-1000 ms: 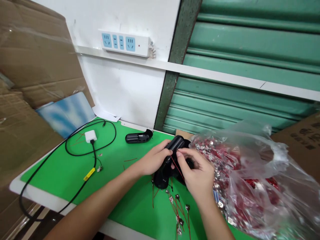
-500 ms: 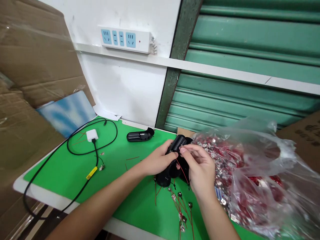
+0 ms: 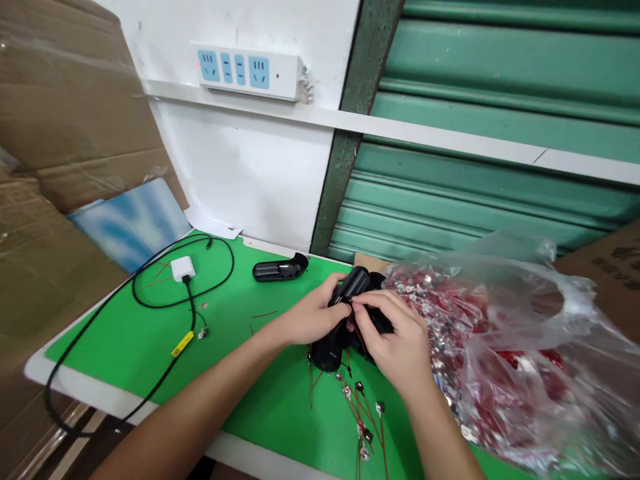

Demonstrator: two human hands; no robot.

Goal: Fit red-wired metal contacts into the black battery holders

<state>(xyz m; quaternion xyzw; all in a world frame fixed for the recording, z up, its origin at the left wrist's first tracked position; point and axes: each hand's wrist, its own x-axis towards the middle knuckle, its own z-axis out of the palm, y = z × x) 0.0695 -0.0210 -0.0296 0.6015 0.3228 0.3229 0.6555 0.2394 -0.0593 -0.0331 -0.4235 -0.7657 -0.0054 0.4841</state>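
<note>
A black plastic housing (image 3: 357, 283) is gripped by my left hand (image 3: 316, 316), its thumb pressed on top. My right hand (image 3: 397, 331) pinches at the housing beside the left thumb; whatever lies between its fingertips is too small to make out. Below the hands, a rounded black part (image 3: 327, 353) rests on the green mat. Several small metal contacts with red wires (image 3: 364, 435) are scattered near the front edge. Another black housing (image 3: 280, 269) lies open side up at the back of the mat.
A clear plastic bag (image 3: 520, 373) full of metal and red parts covers the right side. At the left are a white adapter (image 3: 183, 269) with a looped black cable and a cardboard box (image 3: 75, 100). A power strip (image 3: 250, 72) is on the wall.
My right hand has moved slightly left, its fingertips now against the housing by my left thumb. The red wire that hung below them is now mostly hidden.
</note>
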